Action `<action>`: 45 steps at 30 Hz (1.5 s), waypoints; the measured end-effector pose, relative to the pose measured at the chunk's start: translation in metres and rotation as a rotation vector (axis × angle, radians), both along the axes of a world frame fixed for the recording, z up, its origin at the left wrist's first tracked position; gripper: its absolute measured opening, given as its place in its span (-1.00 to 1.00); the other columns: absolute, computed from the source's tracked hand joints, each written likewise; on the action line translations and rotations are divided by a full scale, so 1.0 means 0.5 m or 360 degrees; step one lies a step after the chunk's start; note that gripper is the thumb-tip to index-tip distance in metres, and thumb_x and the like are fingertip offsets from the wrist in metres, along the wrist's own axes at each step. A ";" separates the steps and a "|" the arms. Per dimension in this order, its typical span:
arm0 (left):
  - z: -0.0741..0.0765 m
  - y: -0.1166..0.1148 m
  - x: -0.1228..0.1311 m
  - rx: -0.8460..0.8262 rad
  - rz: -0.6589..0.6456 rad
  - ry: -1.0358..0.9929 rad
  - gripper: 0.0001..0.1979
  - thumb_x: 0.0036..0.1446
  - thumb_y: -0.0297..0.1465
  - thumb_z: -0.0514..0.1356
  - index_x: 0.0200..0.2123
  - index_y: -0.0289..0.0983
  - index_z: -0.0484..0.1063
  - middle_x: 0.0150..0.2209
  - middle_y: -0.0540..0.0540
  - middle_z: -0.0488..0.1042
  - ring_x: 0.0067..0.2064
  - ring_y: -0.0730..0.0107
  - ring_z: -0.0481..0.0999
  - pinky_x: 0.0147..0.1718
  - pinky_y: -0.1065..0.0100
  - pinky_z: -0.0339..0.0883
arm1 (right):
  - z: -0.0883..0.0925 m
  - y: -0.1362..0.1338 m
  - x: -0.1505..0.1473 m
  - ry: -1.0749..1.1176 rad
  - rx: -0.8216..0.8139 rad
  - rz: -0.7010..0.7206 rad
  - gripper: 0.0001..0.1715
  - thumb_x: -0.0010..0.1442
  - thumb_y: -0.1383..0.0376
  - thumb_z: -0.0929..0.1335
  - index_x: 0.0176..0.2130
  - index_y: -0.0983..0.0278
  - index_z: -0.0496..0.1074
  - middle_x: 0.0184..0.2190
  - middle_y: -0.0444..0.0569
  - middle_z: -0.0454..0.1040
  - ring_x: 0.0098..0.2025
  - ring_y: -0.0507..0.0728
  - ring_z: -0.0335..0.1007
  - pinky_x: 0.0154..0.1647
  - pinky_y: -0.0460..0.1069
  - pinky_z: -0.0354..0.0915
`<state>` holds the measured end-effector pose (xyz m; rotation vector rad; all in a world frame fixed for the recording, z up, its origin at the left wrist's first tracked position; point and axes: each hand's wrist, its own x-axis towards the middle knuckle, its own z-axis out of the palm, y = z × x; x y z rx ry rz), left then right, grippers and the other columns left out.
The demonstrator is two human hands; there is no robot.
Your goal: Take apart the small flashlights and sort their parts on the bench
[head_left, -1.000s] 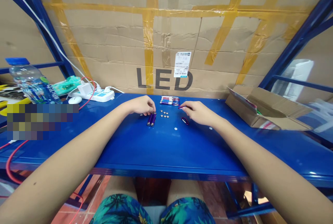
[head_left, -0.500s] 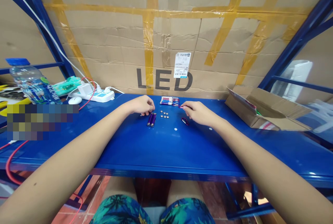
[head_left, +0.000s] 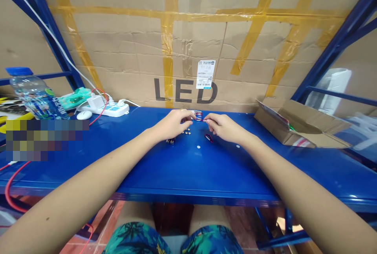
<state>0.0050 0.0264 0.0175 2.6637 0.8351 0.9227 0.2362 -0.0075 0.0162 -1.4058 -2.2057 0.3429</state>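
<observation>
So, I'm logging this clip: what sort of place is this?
Probably a small workshop or stockroom assembly bench: blue steel shelving, a cardboard box on it, and small button cells laid out.

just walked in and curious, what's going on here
A person sits at a blue metal shelf, working with bare hands. The left hand and right hand both reach toward a bundle of slim purple-and-red cylinders. Just below the bundle lies a cluster of small silver discs. Purple cylinders lie partly under the left hand, and a small dark-red loop lies by the right hand.
</observation>
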 end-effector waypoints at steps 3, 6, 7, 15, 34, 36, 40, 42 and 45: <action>0.003 -0.002 0.001 0.0055 -0.0071 0.0044 -0.79 0.22 -0.47 0.14 -0.14 -0.22 0.54 -0.20 -0.05 0.60 -0.18 0.34 0.54 -0.13 0.28 0.36 | 0.002 -0.004 -0.006 -0.0034 0.0025 0.0013 -0.63 0.38 0.22 0.16 -0.35 0.27 0.41 -0.46 -0.06 0.48 -0.41 0.07 0.38 -0.33 -0.04 0.22; 0.008 0.017 -0.020 0.0075 0.0067 0.0099 -0.80 0.22 -0.44 0.12 -0.21 -0.22 0.56 -0.20 -0.07 0.61 -0.17 0.30 0.54 -0.12 0.25 0.35 | 0.002 0.003 0.004 -0.0190 0.0083 -0.0147 -0.69 0.33 0.30 0.19 -0.32 0.27 0.46 -0.36 0.00 0.54 -0.35 0.10 0.41 -0.31 -0.04 0.21; 0.010 0.026 -0.030 0.0062 0.0136 0.0110 -0.80 0.22 -0.43 0.12 -0.21 -0.22 0.57 -0.20 -0.08 0.61 -0.18 0.30 0.54 -0.13 0.25 0.35 | 0.002 0.006 0.010 -0.0260 0.0095 -0.0227 -0.71 0.31 0.32 0.20 -0.31 0.27 0.48 -0.32 0.03 0.56 -0.31 0.12 0.42 -0.31 -0.03 0.21; 0.006 0.071 -0.077 -0.0076 0.0515 0.0162 -0.77 0.17 -0.39 0.11 -0.21 -0.24 0.58 -0.15 -0.12 0.61 -0.15 0.25 0.52 -0.11 0.24 0.34 | 0.007 0.013 0.039 -0.0765 -0.0079 -0.0509 -0.83 0.18 0.24 0.35 -0.32 0.25 0.53 -0.25 0.13 0.57 -0.30 0.20 0.47 -0.38 0.01 0.20; 0.001 0.067 -0.068 -0.0114 0.0549 0.0138 -0.74 0.16 -0.34 0.11 -0.21 -0.24 0.58 -0.17 -0.14 0.60 -0.17 0.23 0.52 -0.10 0.21 0.33 | 0.006 0.015 0.041 -0.0438 -0.0334 -0.0115 -0.80 0.13 0.41 0.32 -0.25 0.25 0.53 -0.39 -0.05 0.58 -0.36 0.10 0.46 -0.33 -0.06 0.27; 0.002 0.066 -0.068 -0.0117 0.0551 0.0136 -0.74 0.16 -0.34 0.11 -0.21 -0.24 0.58 -0.18 -0.14 0.60 -0.18 0.23 0.51 -0.11 0.21 0.33 | 0.006 0.014 0.039 -0.0428 -0.0347 -0.0098 -0.83 0.13 0.40 0.33 -0.28 0.25 0.51 -0.41 -0.06 0.57 -0.38 0.09 0.45 -0.36 -0.06 0.26; 0.001 0.066 -0.069 -0.0123 0.0558 0.0135 -0.74 0.17 -0.33 0.10 -0.21 -0.23 0.57 -0.20 -0.13 0.60 -0.20 0.25 0.52 -0.12 0.21 0.33 | 0.007 0.011 0.035 -0.0436 -0.0328 -0.0083 -0.86 0.13 0.40 0.33 -0.36 0.24 0.50 -0.42 -0.07 0.55 -0.41 0.07 0.41 -0.38 -0.06 0.22; 0.001 0.067 -0.069 -0.0128 0.0557 0.0135 -0.74 0.17 -0.33 0.10 -0.21 -0.23 0.57 -0.19 -0.13 0.60 -0.21 0.26 0.52 -0.12 0.21 0.33 | 0.007 0.010 0.034 -0.0449 -0.0297 -0.0091 -0.87 0.12 0.40 0.33 -0.39 0.25 0.49 -0.42 -0.07 0.54 -0.41 0.06 0.38 -0.38 -0.07 0.20; 0.001 0.067 -0.069 -0.0122 0.0546 0.0138 -0.75 0.17 -0.34 0.10 -0.21 -0.24 0.57 -0.19 -0.14 0.60 -0.19 0.25 0.51 -0.14 0.22 0.33 | 0.007 0.009 0.031 -0.0471 -0.0265 -0.0110 -0.87 0.12 0.38 0.32 -0.42 0.24 0.47 -0.43 -0.08 0.51 -0.42 0.06 0.35 -0.39 -0.06 0.18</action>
